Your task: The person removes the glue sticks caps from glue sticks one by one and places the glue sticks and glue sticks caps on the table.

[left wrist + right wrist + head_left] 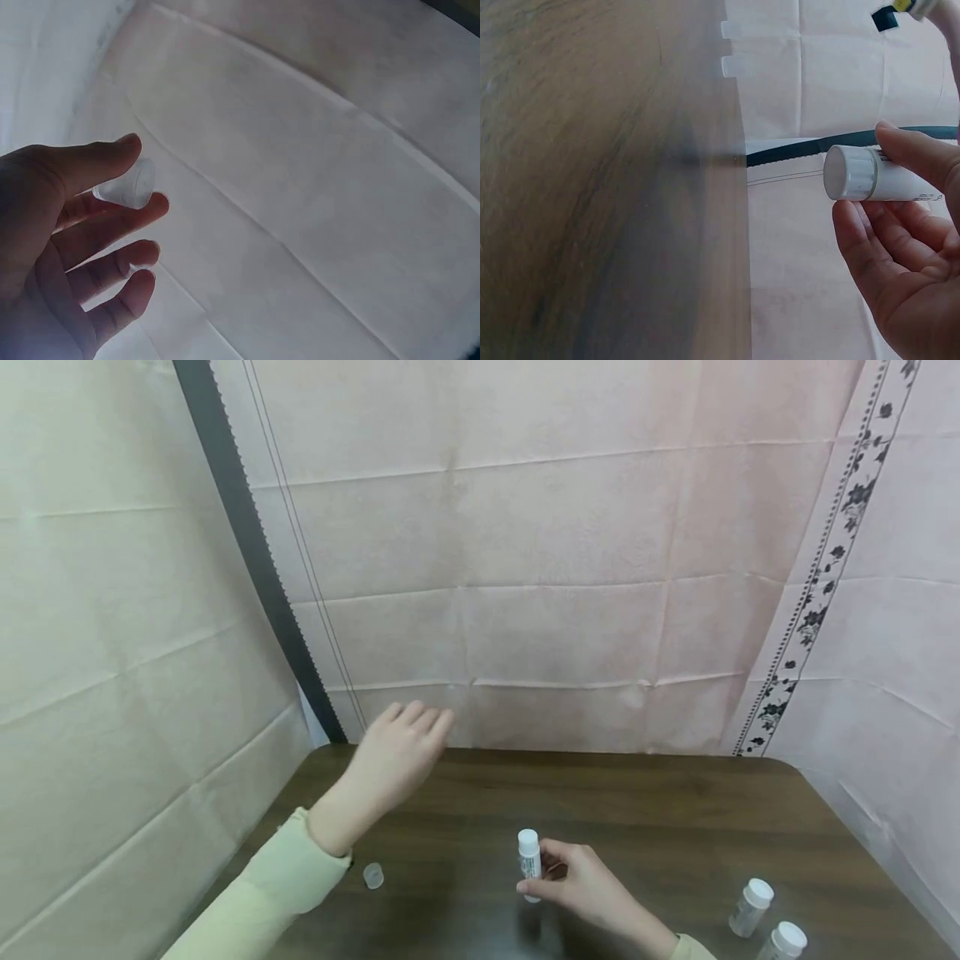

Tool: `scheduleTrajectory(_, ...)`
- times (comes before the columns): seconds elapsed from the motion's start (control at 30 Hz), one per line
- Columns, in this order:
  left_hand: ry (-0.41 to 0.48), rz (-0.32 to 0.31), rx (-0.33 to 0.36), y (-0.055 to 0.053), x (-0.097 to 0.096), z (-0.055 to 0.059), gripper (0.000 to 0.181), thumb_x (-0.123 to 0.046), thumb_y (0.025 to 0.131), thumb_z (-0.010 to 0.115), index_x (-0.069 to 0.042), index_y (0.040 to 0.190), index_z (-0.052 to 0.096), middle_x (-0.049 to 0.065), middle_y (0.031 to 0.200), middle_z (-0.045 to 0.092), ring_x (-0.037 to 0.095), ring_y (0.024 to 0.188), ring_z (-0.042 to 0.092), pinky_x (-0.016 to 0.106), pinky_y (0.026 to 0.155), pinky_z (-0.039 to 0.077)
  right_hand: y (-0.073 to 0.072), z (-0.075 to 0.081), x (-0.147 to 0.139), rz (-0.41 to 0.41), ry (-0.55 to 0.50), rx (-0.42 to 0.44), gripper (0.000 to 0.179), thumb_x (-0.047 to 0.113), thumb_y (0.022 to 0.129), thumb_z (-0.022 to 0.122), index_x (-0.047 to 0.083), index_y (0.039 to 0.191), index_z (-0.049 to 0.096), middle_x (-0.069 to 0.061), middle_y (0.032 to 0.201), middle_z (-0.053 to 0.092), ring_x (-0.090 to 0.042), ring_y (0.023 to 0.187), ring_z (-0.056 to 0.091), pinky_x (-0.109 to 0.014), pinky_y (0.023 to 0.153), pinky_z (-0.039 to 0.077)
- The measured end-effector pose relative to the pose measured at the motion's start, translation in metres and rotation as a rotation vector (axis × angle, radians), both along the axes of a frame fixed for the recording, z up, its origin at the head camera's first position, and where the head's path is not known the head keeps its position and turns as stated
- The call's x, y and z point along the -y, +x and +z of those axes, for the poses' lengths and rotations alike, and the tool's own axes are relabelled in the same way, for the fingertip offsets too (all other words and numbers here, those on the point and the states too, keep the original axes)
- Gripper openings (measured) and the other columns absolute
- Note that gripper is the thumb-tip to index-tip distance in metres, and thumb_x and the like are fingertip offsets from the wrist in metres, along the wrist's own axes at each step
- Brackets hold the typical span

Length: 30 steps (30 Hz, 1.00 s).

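My left hand [401, 747] is raised above the far left part of the table, its back to the head view. In the left wrist view it pinches a small clear plastic cup [139, 185] between thumb and index finger, the other fingers loosely bent. My right hand [581, 885] grips a small white bottle [528, 853] with a white cap, held upright near the table's middle. Printed text shows on its side; fingers and thumb cover part of it. Another small clear cup [373, 876] sits on the table near my left sleeve.
Two clear bottles with white caps, one farther back [750, 907] and one nearer [783, 942], stand at the table's right. The right wrist view shows two translucent cups, one upper [730, 30] and one lower [730, 66], on the brown table [645, 793]. Pale cloth hangs behind.
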<state>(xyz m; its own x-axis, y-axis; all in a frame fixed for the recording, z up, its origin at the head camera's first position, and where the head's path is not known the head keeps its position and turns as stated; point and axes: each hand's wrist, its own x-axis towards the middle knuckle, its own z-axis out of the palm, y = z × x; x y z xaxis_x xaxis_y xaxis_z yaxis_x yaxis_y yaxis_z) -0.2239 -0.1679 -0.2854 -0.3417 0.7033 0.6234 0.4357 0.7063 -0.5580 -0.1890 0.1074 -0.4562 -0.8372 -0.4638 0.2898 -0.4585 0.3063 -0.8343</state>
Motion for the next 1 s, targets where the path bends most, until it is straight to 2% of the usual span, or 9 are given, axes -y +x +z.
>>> scheduleTrajectory(0.13,0.120,0.007,-0.018,0.003,0.032,0.002,0.035,-0.014,0.079,0.085,-0.001,0.103,0.063,0.011,0.090,0.070,0.030,0.081,0.063,0.037,0.063,0.049,-0.001,-0.001,-0.001,-0.002,0.003,-0.004,0.022,0.028,0.087,0.081,0.016,0.099,0.068,0.010,0.085,0.069,-0.008,0.079,0.065,-0.028,0.075,0.056)
scheduleTrajectory(0.3,0.232,0.000,0.020,0.011,0.065,0.008,0.035,-0.010,0.080,0.084,0.004,0.103,0.062,0.016,0.090,0.067,0.035,0.080,0.061,0.043,0.063,0.050,-0.003,0.000,-0.003,-0.006,0.018,-0.005,0.024,0.030,0.087,0.081,0.015,0.100,0.069,0.009,0.086,0.069,-0.008,0.080,0.066,-0.028,0.075,0.056)
scheduleTrajectory(0.5,0.316,0.027,0.061,0.022,0.087,0.013,0.035,-0.010,0.081,0.082,0.004,0.107,0.064,0.016,0.088,0.068,0.034,0.074,0.059,0.042,0.059,0.048,-0.005,0.002,-0.004,-0.017,0.027,-0.012,0.024,0.030,0.086,0.082,0.015,0.100,0.069,0.009,0.086,0.069,-0.009,0.079,0.066,-0.027,0.074,0.056)
scheduleTrajectory(0.63,0.332,0.039,0.098,0.025,0.095,0.011,0.037,-0.013,0.081,0.083,0.004,0.106,0.064,0.016,0.088,0.070,0.033,0.073,0.059,0.042,0.057,0.048,-0.006,0.003,-0.005,-0.021,0.031,-0.018,0.024,0.031,0.086,0.082,0.015,0.099,0.069,0.009,0.085,0.069,-0.009,0.078,0.066,-0.027,0.074,0.056)
scheduleTrajectory(0.8,0.361,0.059,0.252,0.026,0.100,-0.007,0.037,-0.020,0.082,0.084,0.000,0.106,0.063,0.012,0.086,0.070,0.028,0.073,0.062,0.041,0.057,0.051,-0.006,0.002,-0.004,-0.018,0.030,-0.016,0.024,0.031,0.086,0.082,0.015,0.099,0.069,0.009,0.085,0.069,-0.008,0.079,0.066,-0.027,0.074,0.056)
scheduleTrajectory(1.0,0.390,0.132,0.416,0.027,0.104,-0.047,0.034,-0.023,0.082,0.085,-0.005,0.103,0.066,0.003,0.081,0.065,0.017,0.070,0.058,0.034,0.054,0.049,-0.005,0.001,-0.004,-0.010,0.030,-0.007,0.024,0.030,0.086,0.081,0.015,0.100,0.068,0.009,0.086,0.069,-0.010,0.079,0.066,-0.027,0.075,0.056)
